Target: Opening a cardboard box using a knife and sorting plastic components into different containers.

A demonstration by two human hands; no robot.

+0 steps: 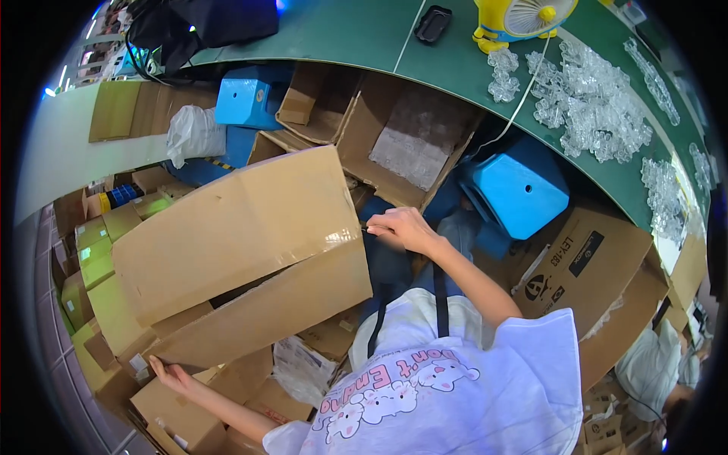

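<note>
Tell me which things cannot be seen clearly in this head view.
- Inside of the big cardboard box: hidden by its own flaps.
- Dark thing at the right hand fingertips: too small to identify.
- Left hand palm: pressed against the box corner, hidden.
- Clear plastic pieces on the green table: shapes too small and blurred.

Green worktable (356, 38) curving along the top, blue stools (523, 189) beneath, stacked cardboard cartons (91, 258) crowding the floor

Matt brown cardboard box (235, 243)
</note>
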